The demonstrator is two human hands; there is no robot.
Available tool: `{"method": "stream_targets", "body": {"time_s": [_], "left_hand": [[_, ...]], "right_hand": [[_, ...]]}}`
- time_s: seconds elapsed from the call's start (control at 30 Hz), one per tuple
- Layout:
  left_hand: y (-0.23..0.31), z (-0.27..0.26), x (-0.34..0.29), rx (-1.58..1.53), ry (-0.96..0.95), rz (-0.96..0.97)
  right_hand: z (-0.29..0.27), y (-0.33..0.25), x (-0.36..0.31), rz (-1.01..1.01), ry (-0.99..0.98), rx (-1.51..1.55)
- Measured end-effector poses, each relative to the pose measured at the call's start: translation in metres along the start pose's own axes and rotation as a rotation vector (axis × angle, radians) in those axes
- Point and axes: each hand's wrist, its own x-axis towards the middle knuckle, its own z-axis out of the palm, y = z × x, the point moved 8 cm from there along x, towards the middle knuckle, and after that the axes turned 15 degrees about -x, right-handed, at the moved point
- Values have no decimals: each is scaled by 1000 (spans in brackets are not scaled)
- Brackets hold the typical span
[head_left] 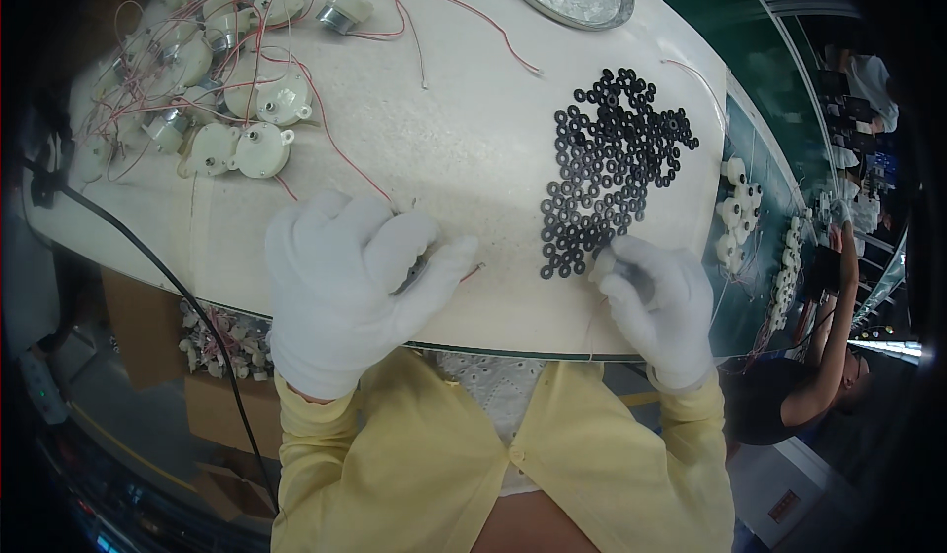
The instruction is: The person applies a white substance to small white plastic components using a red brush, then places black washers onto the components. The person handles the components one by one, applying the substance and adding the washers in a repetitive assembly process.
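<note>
My left hand (350,282), in a white glove, is closed around a small wired motor (415,271). Only a sliver of grey metal shows between thumb and fingers, and a short red wire end pokes out past the thumb. My right hand (659,301), gloved too, has its thumb and fingers pinched together at the lower edge of a spread of black rubber rings (602,158). What sits in that pinch is mostly hidden; a thin wire hangs below it. The rings lie flat, crowded together on the white table (464,148).
Wired white-and-metal motors (261,148) are heaped at the far left, one motor (343,10) apart from them. A round tray (617,15) with clear plastic stands at the back. More white parts (738,213) line the green surface at right. A black cable (163,262) crosses the left edge; a co-worker (804,385) sits right.
</note>
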Motion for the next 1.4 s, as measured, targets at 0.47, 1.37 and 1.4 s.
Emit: {"method": "stream_targets", "body": {"time_s": [0.47, 1.37, 1.4], "left_hand": [[5, 1, 6, -222, -181, 92], [26, 7, 11, -54, -218, 220], [27, 8, 11, -55, -230, 204]], "right_hand": [[-18, 2, -21, -45, -229, -164], [-20, 47, -58, 225, -100, -210], [-19, 50, -60, 238, -115, -201]]}}
